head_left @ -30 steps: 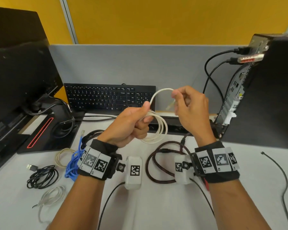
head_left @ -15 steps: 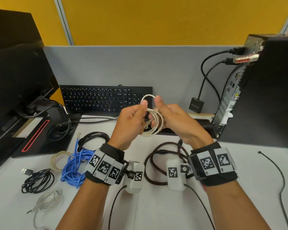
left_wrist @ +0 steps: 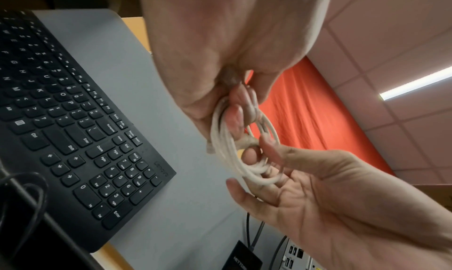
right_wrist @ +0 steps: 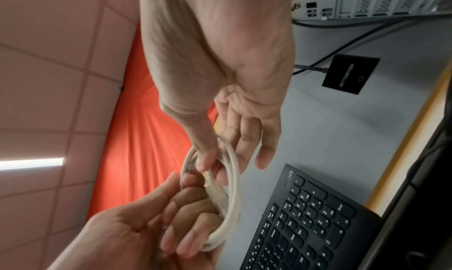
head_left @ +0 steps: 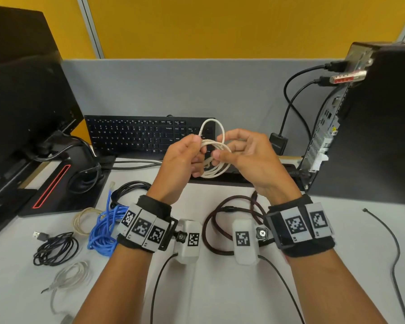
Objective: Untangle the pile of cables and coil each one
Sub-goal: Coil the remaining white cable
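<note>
Hands mid-coil above tabletop (head_left: 220,288): left hand (head_left: 181,160) gripping white cable (head_left: 216,170) loops, right hand (head_left: 248,155) pinching its tail, likely tucking next.

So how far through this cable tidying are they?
Well along. Coiled on the desk: the black cable, blue cable, beige cable and grey cable. The left hand and right hand are winding the white cable. The thin black cable lies uncoiled.
</note>
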Demonstrator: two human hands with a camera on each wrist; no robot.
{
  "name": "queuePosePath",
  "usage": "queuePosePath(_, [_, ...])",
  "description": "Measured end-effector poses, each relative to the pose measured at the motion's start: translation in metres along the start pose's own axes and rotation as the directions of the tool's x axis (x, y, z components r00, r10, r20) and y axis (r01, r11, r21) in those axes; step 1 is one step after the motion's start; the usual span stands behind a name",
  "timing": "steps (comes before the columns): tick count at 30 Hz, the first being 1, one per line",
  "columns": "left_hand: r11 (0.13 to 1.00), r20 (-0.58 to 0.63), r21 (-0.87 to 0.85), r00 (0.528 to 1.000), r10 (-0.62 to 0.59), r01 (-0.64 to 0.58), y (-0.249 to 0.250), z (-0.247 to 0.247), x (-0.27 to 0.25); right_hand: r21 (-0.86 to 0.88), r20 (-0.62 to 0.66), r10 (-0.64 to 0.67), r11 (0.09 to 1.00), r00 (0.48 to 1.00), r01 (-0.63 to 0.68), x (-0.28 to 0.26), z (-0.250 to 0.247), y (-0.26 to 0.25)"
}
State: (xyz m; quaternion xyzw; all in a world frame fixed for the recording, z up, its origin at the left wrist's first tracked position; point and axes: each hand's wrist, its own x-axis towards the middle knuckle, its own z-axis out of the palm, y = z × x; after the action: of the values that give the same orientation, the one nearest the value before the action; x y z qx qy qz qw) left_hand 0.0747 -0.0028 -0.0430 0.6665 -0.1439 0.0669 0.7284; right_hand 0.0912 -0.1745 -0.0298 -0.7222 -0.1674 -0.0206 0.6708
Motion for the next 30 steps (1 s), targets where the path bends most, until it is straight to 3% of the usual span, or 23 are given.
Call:
queuePosePath(5, [0.999,-0.032,0.029,0.998,0.045,-0.044,-0.001,-0.003,0.001,0.098,0.056,0.013,0.995,0.998,-0.018,0.001,0.004,-0.001])
queuePosePath(11, [0.999,0.077,-0.023,0.996,0.044,-0.042,0.005,-0.016,-0.001,0.199,0.058,-0.013,0.980,0.998,0.001,-0.002,0.007,-0.004])
queuePosePath(15, [0.990,0.110,-0.106,0.988,0.107,-0.096,0.009,-0.023,-0.003,0.320,0.079,-0.062,0.947,0.995,0.034,-0.003,0.010,-0.008])
queuePosePath(20, [0.940,-0.008,0.121,0.947,0.322,-0.319,0.009,-0.017,-0.003,0.457,0.069,-0.073,0.889,0.995,0.033,-0.003,0.014,-0.008])
queuePosePath(23, [0.880,0.013,0.252,0.911,0.412,-0.401,0.008,-0.015,-0.003,0.497,0.099,-0.095,0.867,0.991,0.033,-0.005,0.011,-0.007])
queuePosePath(27, [0.848,0.013,0.348,0.907,0.421,-0.399,0.005,-0.017,-0.001,0.328,0.218,-0.128,0.943,0.967,0.050,-0.007,0.006,-0.007])
queuePosePath(30, [0.873,0.000,0.355,0.934,0.357,-0.334,-0.001,-0.015,0.000,-0.022,0.134,-0.119,0.992,0.984,0.123,-0.005,0.009,-0.006])
